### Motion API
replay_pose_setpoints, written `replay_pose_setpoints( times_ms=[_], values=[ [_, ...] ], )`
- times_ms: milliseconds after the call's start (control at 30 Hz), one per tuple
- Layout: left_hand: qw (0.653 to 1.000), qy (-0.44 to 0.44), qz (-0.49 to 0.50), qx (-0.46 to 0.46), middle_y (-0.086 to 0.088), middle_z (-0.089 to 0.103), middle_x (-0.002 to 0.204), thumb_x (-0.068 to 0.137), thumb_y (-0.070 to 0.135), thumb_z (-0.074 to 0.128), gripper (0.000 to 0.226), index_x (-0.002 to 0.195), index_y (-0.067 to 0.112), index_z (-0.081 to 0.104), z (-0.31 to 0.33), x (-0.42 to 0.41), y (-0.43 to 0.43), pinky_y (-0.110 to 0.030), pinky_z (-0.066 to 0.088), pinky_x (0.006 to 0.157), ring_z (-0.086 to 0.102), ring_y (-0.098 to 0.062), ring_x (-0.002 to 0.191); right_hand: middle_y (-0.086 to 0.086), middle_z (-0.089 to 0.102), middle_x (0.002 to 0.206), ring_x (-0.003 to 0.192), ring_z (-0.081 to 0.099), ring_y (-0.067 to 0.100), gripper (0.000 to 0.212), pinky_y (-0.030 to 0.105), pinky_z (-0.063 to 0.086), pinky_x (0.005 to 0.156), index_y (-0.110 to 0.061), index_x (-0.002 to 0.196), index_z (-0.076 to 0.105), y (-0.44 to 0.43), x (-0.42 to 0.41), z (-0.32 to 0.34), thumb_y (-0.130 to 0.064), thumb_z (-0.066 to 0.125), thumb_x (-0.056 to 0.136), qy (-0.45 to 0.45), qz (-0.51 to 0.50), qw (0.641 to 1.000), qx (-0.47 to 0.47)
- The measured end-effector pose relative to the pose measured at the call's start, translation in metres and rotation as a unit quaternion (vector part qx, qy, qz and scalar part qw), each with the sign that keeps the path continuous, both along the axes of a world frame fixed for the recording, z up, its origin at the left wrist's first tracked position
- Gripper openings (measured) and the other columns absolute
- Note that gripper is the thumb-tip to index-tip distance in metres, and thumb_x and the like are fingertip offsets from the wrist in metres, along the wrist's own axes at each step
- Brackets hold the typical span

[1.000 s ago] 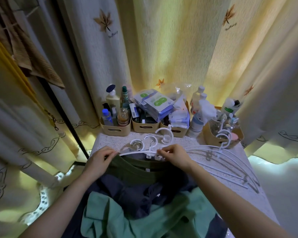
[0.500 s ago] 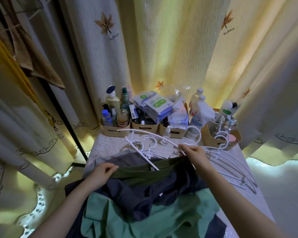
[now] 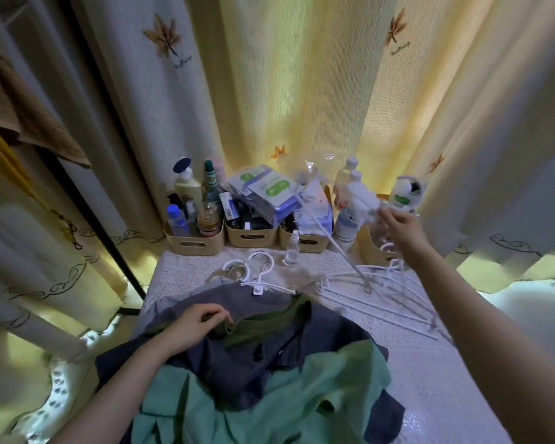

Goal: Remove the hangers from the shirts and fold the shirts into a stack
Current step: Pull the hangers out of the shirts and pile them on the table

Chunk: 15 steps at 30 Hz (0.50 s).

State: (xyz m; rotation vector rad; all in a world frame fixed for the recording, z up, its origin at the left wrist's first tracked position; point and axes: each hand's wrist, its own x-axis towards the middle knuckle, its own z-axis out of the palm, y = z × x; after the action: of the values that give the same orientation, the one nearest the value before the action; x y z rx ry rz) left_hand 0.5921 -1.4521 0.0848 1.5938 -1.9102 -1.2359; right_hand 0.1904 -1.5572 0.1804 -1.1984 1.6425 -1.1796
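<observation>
Table (image 3: pixel 430 379): lace-covered; it bears the shirts near the front, loose hangers to the right and bins at the back.
Shirts (image 3: pixel 269 395): a heap at the front edge; I make out about four: teal on top, navy, olive, grey furthest back. None is folded and no stack has begun.
Progress: early, by my reading. Hanger removal is partly done; all the folding is left.
Hanger pile (image 3: pixel 378 293): white, empty, right of the heap; several overlap, count unclear.
Hangers left in shirts: two hooks (image 3: pixel 263 264) show just behind the grey collar.
Bins (image 3: pixel 194 240): four beige ones along the curtain, full of bottles.
Left hand (image 3: pixel 196 326): rests on the heap, fingers curled, pinching the olive collar.
Right hand (image 3: pixel 398 232): raised over the right bin, fingers bent round a blurred white hanger (image 3: pixel 340 248) that slants down to the pile.
</observation>
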Motion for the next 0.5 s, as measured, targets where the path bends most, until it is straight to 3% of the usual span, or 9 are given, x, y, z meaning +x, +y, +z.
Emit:
replay_pose_setpoints(
  times_ms=[100,233,300,400,500],
  values=[
    [1.000,-0.006,0.001,0.001,0.003,0.073,0.090,0.094,0.014,0.056,0.021,0.082,0.015,0.072,-0.001,-0.001,-0.002,-0.016,0.043,0.083,0.063,-0.001,0.088,0.024,0.052,0.067,0.063,0.044,0.019,0.031,0.025,0.038,0.059,0.006,0.086,0.070,0.016,-0.044,-0.051,-0.020,0.055,0.095,0.165,0.024,0.981,0.102],
    [0.999,0.013,0.035,0.013,0.004,0.072,0.089,0.099,0.015,0.047,0.033,0.075,0.020,0.069,-0.006,-0.004,-0.005,-0.003,0.038,0.080,0.061,0.009,0.087,0.015,0.058,0.075,0.064,0.046,0.021,0.030,0.029,0.033,0.066,0.000,0.091,0.071,0.041,-0.064,-0.103,-0.025,0.056,0.094,0.265,0.031,0.942,0.203],
    [0.999,0.020,0.044,0.013,0.006,0.072,0.091,0.100,0.013,0.044,0.036,0.075,0.024,0.068,-0.007,-0.003,-0.005,-0.001,0.037,0.081,0.062,0.008,0.088,0.019,0.062,0.077,0.067,0.049,0.023,0.034,0.030,0.033,0.067,0.001,0.094,0.071,0.044,-0.064,-0.117,-0.029,0.055,0.095,0.296,0.029,0.926,0.232],
    [0.998,-0.011,0.052,-0.035,0.001,0.068,0.096,0.095,0.010,0.054,0.022,0.083,0.023,0.067,-0.010,0.001,-0.006,-0.014,0.042,0.087,0.061,-0.007,0.096,0.023,0.068,0.094,0.082,0.058,0.031,0.036,0.036,0.043,0.076,-0.002,0.098,0.070,0.041,-0.060,-0.125,-0.032,0.050,0.097,0.321,0.041,0.907,0.271],
    [0.992,-0.057,0.071,-0.082,-0.005,0.062,0.105,0.091,0.014,0.062,0.008,0.094,0.013,0.069,-0.013,0.004,-0.004,-0.032,0.042,0.098,0.058,-0.020,0.106,0.022,0.066,0.108,0.099,0.058,0.035,0.034,0.038,0.043,0.090,-0.003,0.105,0.067,0.032,-0.057,-0.125,-0.029,0.046,0.099,0.340,0.016,0.898,0.278]
  ],
)
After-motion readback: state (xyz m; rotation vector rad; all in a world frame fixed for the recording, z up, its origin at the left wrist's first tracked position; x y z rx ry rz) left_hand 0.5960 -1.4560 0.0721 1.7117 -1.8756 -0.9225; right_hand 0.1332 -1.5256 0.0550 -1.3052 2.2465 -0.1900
